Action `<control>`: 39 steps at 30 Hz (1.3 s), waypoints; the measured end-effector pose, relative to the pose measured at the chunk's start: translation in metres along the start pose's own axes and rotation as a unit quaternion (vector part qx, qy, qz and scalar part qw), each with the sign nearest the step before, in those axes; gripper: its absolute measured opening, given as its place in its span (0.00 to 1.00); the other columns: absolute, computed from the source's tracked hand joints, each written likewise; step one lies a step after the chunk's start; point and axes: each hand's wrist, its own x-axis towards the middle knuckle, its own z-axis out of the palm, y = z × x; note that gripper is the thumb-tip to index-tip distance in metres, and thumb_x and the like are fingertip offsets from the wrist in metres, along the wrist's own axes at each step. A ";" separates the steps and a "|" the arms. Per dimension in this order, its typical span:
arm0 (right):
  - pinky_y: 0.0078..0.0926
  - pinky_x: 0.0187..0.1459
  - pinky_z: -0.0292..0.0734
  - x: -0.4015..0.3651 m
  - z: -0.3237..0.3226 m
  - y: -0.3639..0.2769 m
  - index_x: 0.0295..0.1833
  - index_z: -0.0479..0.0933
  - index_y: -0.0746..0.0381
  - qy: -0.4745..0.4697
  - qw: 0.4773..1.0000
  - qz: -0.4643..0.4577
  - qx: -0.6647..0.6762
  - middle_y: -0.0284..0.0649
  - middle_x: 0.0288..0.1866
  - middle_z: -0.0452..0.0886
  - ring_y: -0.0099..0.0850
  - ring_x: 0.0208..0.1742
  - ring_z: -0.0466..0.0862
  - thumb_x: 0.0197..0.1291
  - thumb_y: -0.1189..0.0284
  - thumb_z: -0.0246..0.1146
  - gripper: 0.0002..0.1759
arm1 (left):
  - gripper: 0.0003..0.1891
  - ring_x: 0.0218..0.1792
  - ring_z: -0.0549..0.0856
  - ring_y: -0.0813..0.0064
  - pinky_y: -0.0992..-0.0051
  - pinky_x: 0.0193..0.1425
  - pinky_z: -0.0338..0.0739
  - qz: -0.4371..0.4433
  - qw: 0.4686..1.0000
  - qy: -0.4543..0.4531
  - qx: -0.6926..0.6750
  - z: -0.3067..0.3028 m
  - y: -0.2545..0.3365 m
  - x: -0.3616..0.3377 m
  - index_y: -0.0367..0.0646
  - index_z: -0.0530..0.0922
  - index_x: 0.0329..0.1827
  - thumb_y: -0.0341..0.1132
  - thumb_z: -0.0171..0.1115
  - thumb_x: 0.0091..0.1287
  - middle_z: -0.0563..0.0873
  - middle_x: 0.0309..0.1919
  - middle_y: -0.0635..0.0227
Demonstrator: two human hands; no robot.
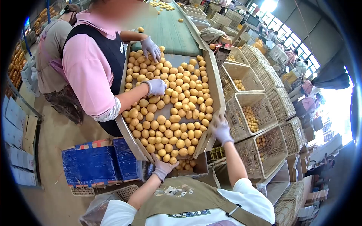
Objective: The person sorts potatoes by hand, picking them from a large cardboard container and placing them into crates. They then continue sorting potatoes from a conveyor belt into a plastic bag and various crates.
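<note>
Many round yellow-brown fruits [177, 90] fill a metal sorting tray [217, 88] at the end of a green conveyor belt [169, 26]. My left hand [163, 167], in a pale glove, is at the tray's near left corner beside the lowest fruits, its fingers apart and nothing seen in it. My right hand [222, 130], gloved too, rests with spread fingers on the tray's right rim near the front corner. Below the tray's mouth, more fruits lie in a box [201, 167], partly hidden by the tray.
A co-worker in pink [85, 67] stands left, both gloved hands among the fruits. Blue-wrapped boxes [90, 162] sit at the lower left. Plastic crates [245, 113], some holding fruits, line the right side. Another person [52, 56] stands behind the co-worker.
</note>
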 end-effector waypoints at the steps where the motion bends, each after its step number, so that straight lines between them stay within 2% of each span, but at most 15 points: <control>1: 0.60 0.70 0.62 -0.025 -0.006 -0.026 0.70 0.74 0.48 0.011 0.992 -0.016 -0.122 0.57 0.80 0.60 0.56 0.79 0.61 0.58 0.53 0.65 0.33 | 0.54 0.82 0.52 0.51 0.28 0.75 0.48 0.003 1.000 0.006 0.002 0.004 0.000 -0.002 0.61 0.52 0.83 0.84 0.42 0.58 0.53 0.83 0.69; 2: 0.55 0.68 0.67 -0.034 0.012 -0.025 0.68 0.76 0.50 0.078 0.982 -0.027 -0.169 0.57 0.81 0.58 0.56 0.76 0.66 0.58 0.57 0.67 0.31 | 0.54 0.82 0.52 0.51 0.28 0.74 0.48 0.007 1.000 0.013 0.003 0.007 -0.001 -0.003 0.61 0.52 0.83 0.84 0.42 0.58 0.53 0.83 0.69; 4: 0.47 0.65 0.73 -0.039 0.022 -0.023 0.66 0.79 0.53 0.083 0.986 0.022 0.141 0.58 0.82 0.56 0.56 0.71 0.73 0.58 0.65 0.67 0.28 | 0.52 0.82 0.51 0.51 0.30 0.74 0.52 -0.006 0.999 -0.049 0.000 0.002 0.000 -0.002 0.60 0.51 0.83 0.82 0.39 0.62 0.52 0.83 0.69; 6: 0.40 0.64 0.76 -0.037 0.036 -0.019 0.64 0.80 0.55 0.167 0.984 -0.035 0.054 0.59 0.82 0.56 0.56 0.67 0.77 0.58 0.70 0.66 0.26 | 0.53 0.82 0.50 0.53 0.29 0.75 0.47 0.016 0.999 -0.027 0.003 -0.003 -0.002 0.001 0.62 0.49 0.84 0.82 0.42 0.61 0.50 0.84 0.70; 7: 0.42 0.64 0.75 -0.036 0.041 -0.017 0.65 0.80 0.55 0.136 0.987 0.007 0.087 0.58 0.83 0.54 0.56 0.67 0.77 0.59 0.71 0.65 0.25 | 0.52 0.82 0.50 0.54 0.29 0.76 0.46 0.003 0.999 -0.045 -0.015 -0.008 -0.001 0.003 0.61 0.48 0.84 0.81 0.41 0.62 0.50 0.84 0.72; 10: 0.42 0.65 0.75 -0.036 0.040 -0.016 0.66 0.79 0.57 0.122 0.989 -0.001 0.084 0.56 0.84 0.52 0.55 0.67 0.76 0.59 0.70 0.64 0.26 | 0.55 0.82 0.52 0.54 0.32 0.75 0.51 0.005 1.000 0.020 -0.005 0.005 -0.003 -0.003 0.59 0.50 0.84 0.84 0.40 0.60 0.52 0.83 0.72; 15: 0.41 0.68 0.73 -0.036 0.030 -0.023 0.65 0.80 0.57 0.113 0.989 0.011 0.095 0.56 0.83 0.54 0.55 0.71 0.73 0.60 0.69 0.64 0.25 | 0.56 0.81 0.53 0.50 0.32 0.75 0.52 0.007 1.000 0.006 -0.007 0.001 -0.003 0.002 0.60 0.52 0.83 0.85 0.41 0.58 0.53 0.83 0.69; 18: 0.42 0.66 0.73 -0.038 0.028 -0.024 0.64 0.80 0.56 0.113 0.987 0.022 0.111 0.55 0.83 0.55 0.55 0.69 0.75 0.59 0.69 0.66 0.25 | 0.57 0.81 0.55 0.51 0.32 0.75 0.53 0.010 0.998 0.064 -0.011 0.005 -0.005 0.006 0.61 0.54 0.83 0.87 0.41 0.55 0.56 0.82 0.68; 20: 0.45 0.64 0.75 -0.038 0.031 -0.019 0.64 0.80 0.54 0.103 0.990 0.030 0.086 0.56 0.83 0.54 0.56 0.66 0.77 0.59 0.66 0.65 0.25 | 0.55 0.80 0.55 0.51 0.33 0.75 0.53 0.004 0.998 0.047 -0.033 0.012 -0.006 0.003 0.60 0.54 0.82 0.85 0.41 0.57 0.56 0.82 0.68; 21: 0.45 0.64 0.75 -0.041 0.030 -0.020 0.64 0.80 0.53 0.104 0.991 0.035 0.081 0.56 0.83 0.53 0.57 0.66 0.77 0.60 0.66 0.65 0.25 | 0.55 0.80 0.55 0.51 0.33 0.75 0.54 0.042 0.998 0.032 0.040 0.013 -0.012 0.001 0.60 0.55 0.82 0.85 0.42 0.57 0.57 0.82 0.68; 24: 0.45 0.63 0.76 -0.040 0.039 -0.014 0.65 0.80 0.53 0.126 0.990 -0.003 0.065 0.56 0.85 0.49 0.58 0.64 0.78 0.61 0.65 0.64 0.24 | 0.54 0.76 0.62 0.52 0.38 0.74 0.61 0.023 0.986 0.139 -0.085 0.006 -0.010 0.013 0.64 0.60 0.79 0.85 0.51 0.53 0.64 0.78 0.70; 28: 0.43 0.67 0.73 -0.040 0.035 -0.012 0.68 0.77 0.60 0.095 0.985 -0.004 0.143 0.54 0.86 0.48 0.56 0.71 0.73 0.64 0.65 0.62 0.27 | 0.49 0.69 0.69 0.53 0.44 0.68 0.72 0.080 0.949 0.297 -0.064 0.051 -0.023 0.008 0.63 0.63 0.77 0.83 0.49 0.58 0.69 0.72 0.71; 29: 0.42 0.70 0.70 -0.042 0.023 -0.019 0.69 0.76 0.61 0.072 0.984 0.007 0.164 0.54 0.85 0.48 0.55 0.75 0.69 0.64 0.65 0.61 0.28 | 0.50 0.68 0.72 0.57 0.45 0.66 0.72 0.091 0.945 0.312 -0.031 0.038 -0.021 0.022 0.62 0.65 0.76 0.85 0.40 0.59 0.72 0.72 0.71; 33: 0.43 0.73 0.64 -0.040 0.038 -0.006 0.69 0.76 0.62 0.105 0.976 -0.024 0.188 0.57 0.85 0.47 0.57 0.77 0.65 0.65 0.66 0.60 0.27 | 0.49 0.67 0.73 0.54 0.45 0.62 0.77 0.099 0.907 0.406 -0.046 0.071 -0.027 0.008 0.62 0.64 0.76 0.84 0.43 0.60 0.72 0.70 0.67; 39: 0.42 0.70 0.69 -0.042 0.033 -0.005 0.68 0.78 0.59 0.092 0.979 -0.013 0.184 0.56 0.85 0.49 0.56 0.73 0.71 0.63 0.65 0.60 0.27 | 0.48 0.64 0.77 0.53 0.45 0.58 0.80 0.102 0.916 0.388 -0.014 0.072 -0.028 0.005 0.61 0.66 0.75 0.84 0.44 0.59 0.74 0.69 0.68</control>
